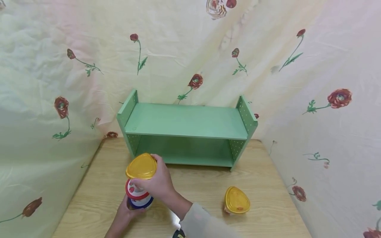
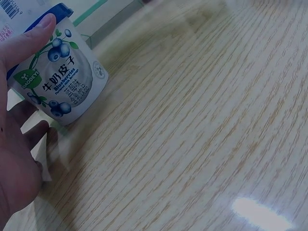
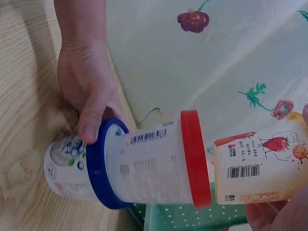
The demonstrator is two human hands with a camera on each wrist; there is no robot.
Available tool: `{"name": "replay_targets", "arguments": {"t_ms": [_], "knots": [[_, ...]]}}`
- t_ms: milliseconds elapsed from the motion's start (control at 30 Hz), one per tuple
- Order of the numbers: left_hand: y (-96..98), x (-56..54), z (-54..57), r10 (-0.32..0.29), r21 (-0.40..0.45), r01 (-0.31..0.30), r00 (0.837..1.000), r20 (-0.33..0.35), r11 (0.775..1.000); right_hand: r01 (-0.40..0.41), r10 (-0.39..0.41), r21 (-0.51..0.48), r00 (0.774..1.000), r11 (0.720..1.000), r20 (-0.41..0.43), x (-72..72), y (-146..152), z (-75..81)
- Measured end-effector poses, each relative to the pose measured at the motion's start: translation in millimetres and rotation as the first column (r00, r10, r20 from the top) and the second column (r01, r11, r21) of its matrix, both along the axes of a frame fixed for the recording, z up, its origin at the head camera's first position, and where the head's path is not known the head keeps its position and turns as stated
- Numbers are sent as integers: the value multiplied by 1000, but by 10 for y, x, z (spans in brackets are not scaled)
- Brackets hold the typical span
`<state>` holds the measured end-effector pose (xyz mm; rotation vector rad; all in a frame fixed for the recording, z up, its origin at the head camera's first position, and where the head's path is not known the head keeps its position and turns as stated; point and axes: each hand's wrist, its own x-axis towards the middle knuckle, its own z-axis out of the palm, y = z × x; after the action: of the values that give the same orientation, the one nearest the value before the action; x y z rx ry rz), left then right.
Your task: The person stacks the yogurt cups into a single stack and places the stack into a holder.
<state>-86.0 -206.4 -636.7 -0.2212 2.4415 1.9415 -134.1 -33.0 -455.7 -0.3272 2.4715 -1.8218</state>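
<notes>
In the left wrist view a white blueberry yogurt tub (image 2: 65,79) with a blue lid stands on the wooden table, my left hand (image 1: 125,211) gripping it, thumb on the lid's rim. Stacked on that lid is a white tub (image 3: 149,168) with a red lid (image 3: 195,159). My right hand (image 1: 162,181) holds a cup with a yellow lid (image 1: 141,166) and printed strawberries close above the red lid. A narrow gap shows between cup and lid in the right wrist view.
A green two-tier shelf (image 1: 184,120) stands at the back of the table (image 1: 92,185), just behind the stack. Another yellow-lidded cup (image 1: 237,200) stands at the right. Flower-patterned cloth (image 1: 166,49) hangs around the back and sides.
</notes>
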Motion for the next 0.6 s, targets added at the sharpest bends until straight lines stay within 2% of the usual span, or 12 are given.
{"name": "replay_targets", "arguments": {"t_ms": [433,600], "knots": [[-3,8,-2,1,22,-2,1000,21,1000,3,1,52,998,999,-70,53,-197,-77],[-4,7,-4,5,0,-5,1000,-6,1000,27,-10,117,990,993,-144,64,-239,-94]]}}
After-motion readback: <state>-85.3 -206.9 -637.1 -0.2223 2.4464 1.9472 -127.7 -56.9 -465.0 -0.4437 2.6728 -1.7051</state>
